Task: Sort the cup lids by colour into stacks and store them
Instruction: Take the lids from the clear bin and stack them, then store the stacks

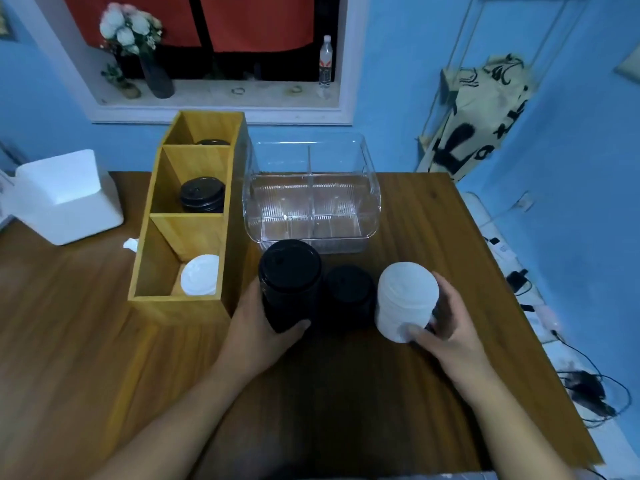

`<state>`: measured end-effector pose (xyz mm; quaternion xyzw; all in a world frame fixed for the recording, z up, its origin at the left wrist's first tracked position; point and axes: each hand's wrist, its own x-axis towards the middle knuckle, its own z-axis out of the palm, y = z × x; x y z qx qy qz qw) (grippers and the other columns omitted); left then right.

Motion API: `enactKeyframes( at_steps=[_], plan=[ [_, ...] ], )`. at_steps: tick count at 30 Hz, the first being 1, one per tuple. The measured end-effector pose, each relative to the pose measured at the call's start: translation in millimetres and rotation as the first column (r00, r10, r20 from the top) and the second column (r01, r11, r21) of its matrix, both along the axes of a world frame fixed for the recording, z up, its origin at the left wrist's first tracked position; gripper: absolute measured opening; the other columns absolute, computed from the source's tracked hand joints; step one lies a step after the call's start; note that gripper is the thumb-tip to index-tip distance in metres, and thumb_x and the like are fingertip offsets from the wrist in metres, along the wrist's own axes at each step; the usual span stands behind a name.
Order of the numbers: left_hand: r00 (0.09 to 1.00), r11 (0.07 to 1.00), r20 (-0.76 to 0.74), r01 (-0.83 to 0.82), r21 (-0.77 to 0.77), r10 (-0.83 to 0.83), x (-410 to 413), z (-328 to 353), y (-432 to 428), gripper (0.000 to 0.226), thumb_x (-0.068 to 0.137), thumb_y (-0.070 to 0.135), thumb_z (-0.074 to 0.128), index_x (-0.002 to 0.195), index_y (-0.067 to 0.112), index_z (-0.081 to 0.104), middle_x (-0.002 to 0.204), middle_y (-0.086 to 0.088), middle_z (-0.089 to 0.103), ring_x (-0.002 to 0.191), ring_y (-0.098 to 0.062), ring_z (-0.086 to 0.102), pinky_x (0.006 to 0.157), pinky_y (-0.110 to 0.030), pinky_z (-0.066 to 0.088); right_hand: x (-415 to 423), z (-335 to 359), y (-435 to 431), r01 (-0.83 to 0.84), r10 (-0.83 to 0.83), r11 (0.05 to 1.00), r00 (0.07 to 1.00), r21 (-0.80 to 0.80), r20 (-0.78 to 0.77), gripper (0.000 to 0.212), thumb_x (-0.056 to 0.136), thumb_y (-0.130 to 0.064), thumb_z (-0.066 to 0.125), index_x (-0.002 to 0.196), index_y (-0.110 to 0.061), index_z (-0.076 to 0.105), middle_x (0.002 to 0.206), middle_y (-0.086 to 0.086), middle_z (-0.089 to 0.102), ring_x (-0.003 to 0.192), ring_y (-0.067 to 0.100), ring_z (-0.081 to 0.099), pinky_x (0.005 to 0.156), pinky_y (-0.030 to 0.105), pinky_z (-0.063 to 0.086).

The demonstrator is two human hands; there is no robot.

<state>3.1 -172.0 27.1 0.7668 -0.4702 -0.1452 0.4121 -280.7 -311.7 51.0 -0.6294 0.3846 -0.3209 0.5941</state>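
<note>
The left hand point(258, 327) is gripping a tall stack of black lids point(289, 282), its thumb curling across the near side. The right hand point(446, 323) is holding a stack of white lids point(405, 299). A shorter black stack point(349, 292) is standing on the wooden table point(346, 393) between them. The three-compartment wooden box point(180, 308) is holding loose white lids point(201, 274) nearest, middle black lids point(202, 195) and far black lids point(212, 142). A clear divided container point(374, 202) is sitting behind the stacks.
</note>
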Motion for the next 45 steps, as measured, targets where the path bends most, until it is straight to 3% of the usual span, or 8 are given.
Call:
enactKeyframes(
  at_steps=[3, 11, 15, 17, 20, 25, 34, 45],
  plan=[
    [1.000, 0.999, 0.010, -0.024, 0.027, 0.024, -1.6, -1.9, 1.7, 0.098, 0.068, 0.046, 0.090, 0.146, 0.035, 0.032, 0.143, 0.015, 0.048, 0.132, -0.004, 0.042, 0.106, -0.027, 0.040, 4.5, -14.8, 6.1, 0.020, -0.055, 0.985, 0.979, -0.174, -0.196, 0.094, 0.068, -0.028, 0.093, 0.142, -0.046, 0.039, 0.137, -0.035, 0.051, 0.132, -0.008, 0.046, 0.107, 0.024, 0.041],
    [0.997, 0.996, 0.058, -0.063, 0.069, 0.059, -7.7, 1.5, 10.9, 0.107, 0.068, 0.040, 0.091, 0.151, 0.037, 0.025, 0.146, 0.016, 0.045, 0.138, -0.010, 0.038, 0.110, -0.028, 0.033, 11.0, -9.7, 10.1, 0.061, -0.136, 0.964, 0.948, -0.257, -0.286, 0.102, 0.074, -0.031, 0.089, 0.154, -0.043, 0.026, 0.154, -0.026, 0.037, 0.141, -0.005, 0.036, 0.118, 0.040, 0.036],
    [0.994, 0.992, 0.056, -0.098, 0.083, 0.094, -17.4, -2.0, 18.3, 0.103, 0.074, 0.040, 0.087, 0.153, 0.035, 0.022, 0.148, 0.013, 0.044, 0.138, -0.011, 0.038, 0.107, -0.024, 0.031, 25.9, 26.6, 50.8, 0.303, -0.431, 0.647, 0.902, -0.700, -0.008, 0.055, 0.089, -0.032, 0.068, 0.140, -0.022, 0.047, 0.138, -0.008, 0.047, 0.129, 0.013, 0.046, 0.109, 0.031, 0.042],
    [0.991, 0.990, 0.081, -0.115, 0.079, 0.109, -19.8, -4.1, 17.4, 0.101, 0.075, 0.043, 0.085, 0.153, 0.033, 0.023, 0.148, 0.013, 0.044, 0.138, -0.011, 0.039, 0.110, -0.026, 0.032, 59.4, 51.2, 61.2, 0.132, -0.241, 0.528, 0.970, -0.839, 0.001, 0.044, 0.090, -0.030, 0.063, 0.132, -0.020, 0.053, 0.134, -0.008, 0.048, 0.127, 0.008, 0.045, 0.106, 0.022, 0.040],
    [0.984, 0.991, 0.143, -0.115, 0.068, 0.104, -21.5, -7.1, 13.4, 0.093, 0.076, 0.051, 0.079, 0.152, 0.029, 0.031, 0.146, 0.015, 0.045, 0.134, -0.009, 0.042, 0.113, -0.032, 0.039, 115.4, 64.8, 53.1, -0.298, -0.039, 0.428, 0.937, -0.853, -0.346, 0.052, 0.093, -0.036, 0.063, 0.141, -0.021, 0.052, 0.152, -0.001, 0.043, 0.143, 0.019, 0.037, 0.115, 0.033, 0.037],
    [0.984, 0.994, 0.153, -0.097, 0.044, 0.089, -22.2, -4.3, 12.3, 0.087, 0.076, 0.042, 0.084, 0.148, 0.028, 0.036, 0.141, 0.014, 0.049, 0.130, -0.008, 0.043, 0.109, -0.029, 0.040, 145.9, 50.6, 40.1, -0.555, -0.001, 0.489, 0.771, -0.673, -0.637, 0.074, 0.093, -0.047, 0.066, 0.155, -0.034, 0.028, 0.166, -0.008, 0.021, 0.150, 0.020, 0.026, 0.116, 0.043, 0.039],
    [0.990, 0.989, 0.011, -0.138, -0.056, 0.138, -25.5, 18.5, 29.5, 0.083, 0.081, 0.030, 0.083, 0.147, 0.032, 0.033, 0.135, 0.020, 0.050, 0.121, 0.006, 0.048, 0.094, -0.010, 0.041, 145.5, 73.3, 39.0, -0.465, 0.128, 0.538, 0.869, -0.703, -0.478, 0.074, 0.087, -0.038, 0.075, 0.151, -0.036, 0.040, 0.160, -0.015, 0.028, 0.146, 0.013, 0.033, 0.114, 0.045, 0.041],
    [0.963, 0.974, 0.187, -0.166, -0.157, 0.194, 27.7, 116.3, 32.2, 0.087, 0.083, 0.042, 0.080, 0.151, 0.028, 0.028, 0.141, 0.009, 0.050, 0.126, -0.010, 0.051, 0.101, -0.027, 0.045, 190.6, 167.1, 38.5, -0.352, 0.170, 0.519, 0.936, -0.779, -0.309, 0.071, 0.085, -0.036, 0.077, 0.149, -0.040, 0.044, 0.157, -0.020, 0.031, 0.143, 0.004, 0.033, 0.116, 0.031, 0.036]
  ],
)
